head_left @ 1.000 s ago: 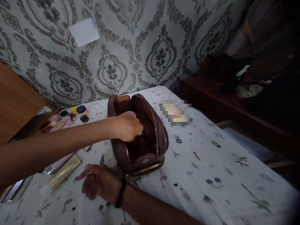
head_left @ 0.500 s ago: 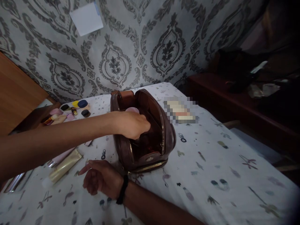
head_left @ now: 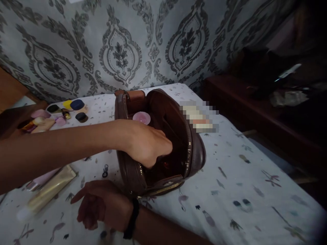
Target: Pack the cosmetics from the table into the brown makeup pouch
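- the right hand (head_left: 102,206), nearest of all, is over the patterned cloth (head_left: 224,204) with its forefinger out and the other fingers loosely curled, gripping nothing that shows; a black band (head_left: 131,221) rings its wrist.
- left of that hand, a gold tube (head_left: 53,187) lies slantwise on the cloth, a pink tube (head_left: 42,178) just beyond it.
- the brown bag (head_left: 127,177) stands unzipped just beyond the right hand and to its right.
- the left hand (head_left: 149,144) reaches down into the bag's mouth, the walls around it; its fingertips are hidden, so i cannot tell whether they pinch anything.
- inside the bag, just past the left hand's knuckles, sits a round pink item (head_left: 141,117).
- farther left, small jars (head_left: 77,104) cluster; right of the bag lies a pixelated item (head_left: 198,117).
- a patterned wall (head_left: 120,54) rises behind.
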`<action>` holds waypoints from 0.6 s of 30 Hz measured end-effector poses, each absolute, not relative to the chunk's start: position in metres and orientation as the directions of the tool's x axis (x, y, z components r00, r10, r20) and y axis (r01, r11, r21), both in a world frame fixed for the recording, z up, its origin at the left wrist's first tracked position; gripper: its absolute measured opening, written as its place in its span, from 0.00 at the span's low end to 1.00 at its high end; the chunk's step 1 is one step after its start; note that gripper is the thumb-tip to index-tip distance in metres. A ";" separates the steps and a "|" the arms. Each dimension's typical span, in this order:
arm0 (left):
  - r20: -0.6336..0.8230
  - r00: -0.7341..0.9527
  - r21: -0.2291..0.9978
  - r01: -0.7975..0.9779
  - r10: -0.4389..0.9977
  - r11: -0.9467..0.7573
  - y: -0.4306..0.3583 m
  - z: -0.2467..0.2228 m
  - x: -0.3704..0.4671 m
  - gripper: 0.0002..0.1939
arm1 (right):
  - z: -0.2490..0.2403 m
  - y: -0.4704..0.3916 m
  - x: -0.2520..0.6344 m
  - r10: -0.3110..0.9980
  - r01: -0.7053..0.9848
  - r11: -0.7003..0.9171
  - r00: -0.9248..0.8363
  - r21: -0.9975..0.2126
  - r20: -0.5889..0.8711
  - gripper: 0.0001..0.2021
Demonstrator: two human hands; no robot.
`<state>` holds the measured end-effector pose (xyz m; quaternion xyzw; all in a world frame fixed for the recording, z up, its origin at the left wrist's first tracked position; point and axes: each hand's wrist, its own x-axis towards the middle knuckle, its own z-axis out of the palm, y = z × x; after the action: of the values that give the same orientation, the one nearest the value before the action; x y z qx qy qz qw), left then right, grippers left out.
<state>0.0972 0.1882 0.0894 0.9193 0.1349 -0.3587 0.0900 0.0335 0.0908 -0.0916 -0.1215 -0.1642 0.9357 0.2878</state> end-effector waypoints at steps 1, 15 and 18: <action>-0.683 0.708 0.083 0.318 0.178 -0.945 0.189 0.089 0.097 0.12 | -0.093 0.091 0.034 0.576 -0.499 -0.782 -0.808 -0.374 -0.124 0.16; -0.617 0.748 0.161 0.424 0.244 -0.891 0.186 0.091 0.096 0.07 | -0.095 0.091 0.034 0.555 -0.473 -0.791 -0.821 -0.388 -0.130 0.15; -0.606 0.738 0.084 0.432 0.299 -0.898 0.186 0.091 0.096 0.07 | -0.096 0.092 0.031 0.543 -0.461 -0.798 -0.829 -0.387 -0.133 0.15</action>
<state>0.0960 0.1859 0.0908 0.9256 0.1973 -0.3037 0.1099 0.0314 0.0920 -0.0962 -0.1194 -0.1720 0.9407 0.2669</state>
